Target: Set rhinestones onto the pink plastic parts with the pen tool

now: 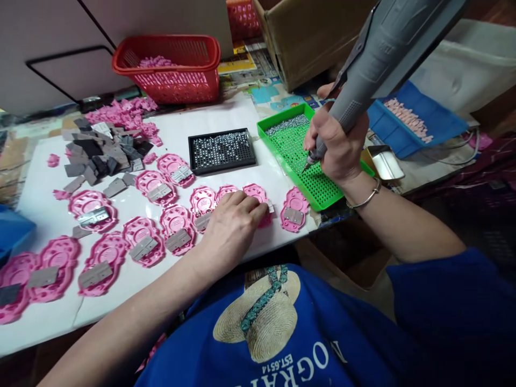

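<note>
My right hand (338, 142) is wrapped round a grey electric screwdriver (363, 70). Its tip points down at the perforated green tray (318, 185), which has small screws heaped at its far end. Over the front row, my left hand (234, 223) lies with fingers bent and close together on a pink plastic casing (253, 193), partly hiding it and its neighbours. A grey plate pokes out by the fingertips. Right of that hand, another pink casing (295, 201) carries a grey plate (293, 215). More such casings (177, 223) with plates spread leftward.
Behind stand a black perforated tray (221, 165) of screws and a red basket (169, 88) with pink pieces. Loose grey plates (115, 187) and pink pieces (121, 115) are piled left. A cardboard box (306, 40) and blue bin (397, 140) stand at the back right.
</note>
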Action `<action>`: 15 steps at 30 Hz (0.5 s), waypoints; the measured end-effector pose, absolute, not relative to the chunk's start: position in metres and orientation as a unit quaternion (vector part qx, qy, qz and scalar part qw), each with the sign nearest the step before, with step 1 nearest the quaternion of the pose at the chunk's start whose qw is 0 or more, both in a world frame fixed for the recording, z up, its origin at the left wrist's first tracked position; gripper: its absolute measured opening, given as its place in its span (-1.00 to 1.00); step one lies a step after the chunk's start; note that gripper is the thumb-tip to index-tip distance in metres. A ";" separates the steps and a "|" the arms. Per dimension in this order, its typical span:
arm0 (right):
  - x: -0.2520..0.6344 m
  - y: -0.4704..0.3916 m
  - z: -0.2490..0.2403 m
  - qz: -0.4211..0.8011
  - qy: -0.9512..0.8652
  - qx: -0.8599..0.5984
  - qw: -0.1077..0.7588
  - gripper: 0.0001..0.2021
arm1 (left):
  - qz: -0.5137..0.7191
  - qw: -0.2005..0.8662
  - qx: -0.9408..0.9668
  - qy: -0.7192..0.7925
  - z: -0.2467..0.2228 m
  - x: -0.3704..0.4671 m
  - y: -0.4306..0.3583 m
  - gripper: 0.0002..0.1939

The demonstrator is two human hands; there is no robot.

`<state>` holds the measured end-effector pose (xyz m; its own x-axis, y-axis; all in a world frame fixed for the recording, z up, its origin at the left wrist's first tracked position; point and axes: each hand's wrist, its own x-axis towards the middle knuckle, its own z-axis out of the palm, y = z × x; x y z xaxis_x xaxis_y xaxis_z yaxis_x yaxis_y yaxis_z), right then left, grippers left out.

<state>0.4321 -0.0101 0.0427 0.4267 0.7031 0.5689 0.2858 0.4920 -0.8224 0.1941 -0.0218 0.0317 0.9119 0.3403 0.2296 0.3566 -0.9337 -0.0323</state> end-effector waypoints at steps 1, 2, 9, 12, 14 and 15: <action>0.432 -0.009 0.041 0.151 -0.513 -0.486 0.691 -0.51 | -0.111 0.036 -0.977 -0.180 0.031 0.194 -0.021 -0.80; 0.433 -0.009 0.040 0.152 -0.512 -0.489 0.690 -0.51 | -0.112 0.036 -0.976 -0.180 0.031 0.194 -0.021 -0.79; 0.435 -0.005 0.035 0.170 -0.505 -0.462 0.709 -0.46 | -0.125 0.024 -0.976 -0.178 0.029 0.194 -0.020 -0.79; 0.435 -0.006 0.036 0.168 -0.503 -0.450 0.718 -0.51 | -0.129 0.011 -0.975 -0.182 0.032 0.191 -0.018 -0.79; 0.434 -0.007 0.037 0.165 -0.502 -0.454 0.717 -0.53 | -0.130 0.008 -0.973 -0.189 0.035 0.187 -0.016 -0.80; 0.433 -0.008 0.038 0.165 -0.502 -0.458 0.715 -0.54 | -0.130 0.008 -0.973 -0.192 0.036 0.185 -0.015 -0.80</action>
